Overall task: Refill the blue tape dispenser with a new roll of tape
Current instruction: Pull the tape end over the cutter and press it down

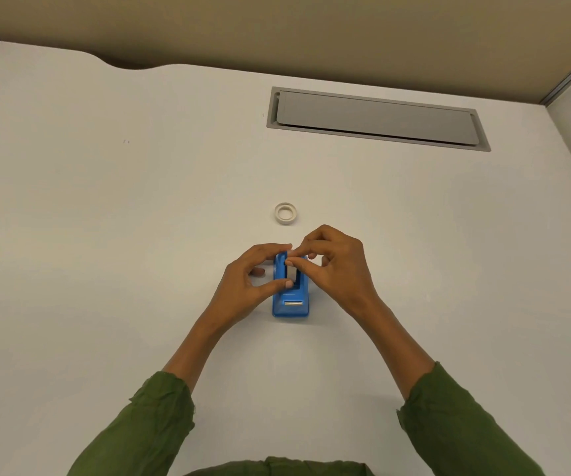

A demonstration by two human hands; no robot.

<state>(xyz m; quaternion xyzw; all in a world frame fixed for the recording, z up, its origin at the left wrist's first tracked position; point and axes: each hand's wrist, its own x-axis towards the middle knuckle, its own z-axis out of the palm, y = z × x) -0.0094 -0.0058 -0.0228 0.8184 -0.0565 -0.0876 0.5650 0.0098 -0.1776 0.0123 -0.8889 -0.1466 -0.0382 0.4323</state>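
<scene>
The blue tape dispenser (290, 305) stands on the white desk, its metal cutter facing me. A roll of tape (292, 272) sits in its cradle, seen edge-on. My left hand (248, 283) holds the dispenser's left side, thumb on its top edge and fingers curled over the far end. My right hand (334, 261) pinches the top of the roll between thumb and forefinger. A small white ring, an empty tape core (285, 213), lies flat on the desk just beyond the hands.
A grey rectangular cable-tray lid (377, 118) is set into the white desk (105, 235) at the back right. Beige partition walls close off the far edge and the right side.
</scene>
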